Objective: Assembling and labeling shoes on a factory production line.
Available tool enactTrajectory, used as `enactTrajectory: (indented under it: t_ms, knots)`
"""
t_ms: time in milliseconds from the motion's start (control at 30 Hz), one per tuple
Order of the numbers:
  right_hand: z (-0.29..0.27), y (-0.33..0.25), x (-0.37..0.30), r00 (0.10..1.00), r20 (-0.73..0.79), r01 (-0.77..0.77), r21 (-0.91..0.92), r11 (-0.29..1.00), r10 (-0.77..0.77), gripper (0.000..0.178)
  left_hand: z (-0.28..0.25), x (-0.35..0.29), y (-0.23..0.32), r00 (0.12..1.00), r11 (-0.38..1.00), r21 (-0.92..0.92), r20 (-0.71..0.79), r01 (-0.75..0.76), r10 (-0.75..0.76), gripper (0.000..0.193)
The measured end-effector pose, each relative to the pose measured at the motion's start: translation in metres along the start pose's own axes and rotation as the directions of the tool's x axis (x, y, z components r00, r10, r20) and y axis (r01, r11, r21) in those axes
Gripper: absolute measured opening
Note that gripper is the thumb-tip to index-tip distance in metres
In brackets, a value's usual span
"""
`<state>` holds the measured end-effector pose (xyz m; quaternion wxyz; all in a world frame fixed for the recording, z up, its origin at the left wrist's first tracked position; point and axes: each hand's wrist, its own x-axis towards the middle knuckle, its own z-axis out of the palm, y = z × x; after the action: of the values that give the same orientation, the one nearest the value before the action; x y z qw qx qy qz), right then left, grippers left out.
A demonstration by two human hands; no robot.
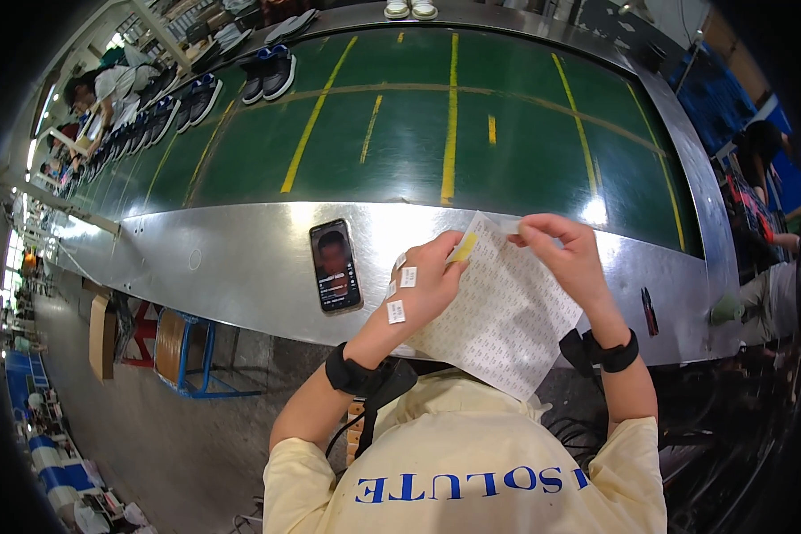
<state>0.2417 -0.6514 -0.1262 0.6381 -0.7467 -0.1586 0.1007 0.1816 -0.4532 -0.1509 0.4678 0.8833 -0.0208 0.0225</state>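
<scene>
My left hand (427, 278) is closed on the upper left edge of a white label sheet (507, 311) printed with rows of small marks. The sheet hangs slanted over the bench edge, against my shirt. A yellow patch (465, 246) shows near its top corner, beside my left fingers. Several small white labels (408, 277) stick to the back of my left hand and wrist. My right hand (562, 254) pinches thumb and forefinger together at the sheet's upper right edge. Something whitish shows at those fingertips, too small to make out. Left of my left hand lies a phone (336, 267), screen lit.
Beyond the metal bench (240, 258) runs a green conveyor belt (400, 133) with yellow lines. Dark shoes (269, 75) line its far left; white shoes (410, 10) stand at the back. A small dark-red tool (650, 311) lies right. A stool (182, 351) stands left. Other people work on both sides.
</scene>
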Motion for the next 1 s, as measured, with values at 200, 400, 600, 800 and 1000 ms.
enactTrajectory:
  t_ms: [200,400,600,800,1000]
  knots:
    - [0.003,-0.043,-0.007,0.967,0.058,0.255,-0.331,0.909,-0.250,0.015,0.008,0.004,0.014,0.964,0.718,0.668,-0.005,-0.196,0.268,0.027]
    - [0.039,-0.075,-0.012,0.601,0.482,0.763,-0.583,0.279,-0.637,0.029,0.009,0.006,0.005,0.876,0.754,0.460,0.131,-0.469,0.464,0.013]
    - [0.052,-0.076,-0.014,0.514,0.584,0.821,-0.548,0.162,-0.629,0.027,0.013,0.003,0.011,0.898,0.724,0.533,0.290,-0.438,0.330,0.021]
    - [0.047,-0.083,-0.019,0.556,0.578,0.809,-0.539,0.232,-0.598,0.026,0.006,0.006,-0.005,0.850,0.766,0.371,0.271,-0.526,0.452,0.022]
    - [-0.003,-0.039,-0.005,0.836,0.162,0.485,-0.664,0.569,-0.524,0.022,-0.015,0.017,-0.002,0.981,0.999,-0.051,0.193,-0.007,0.017,0.031]
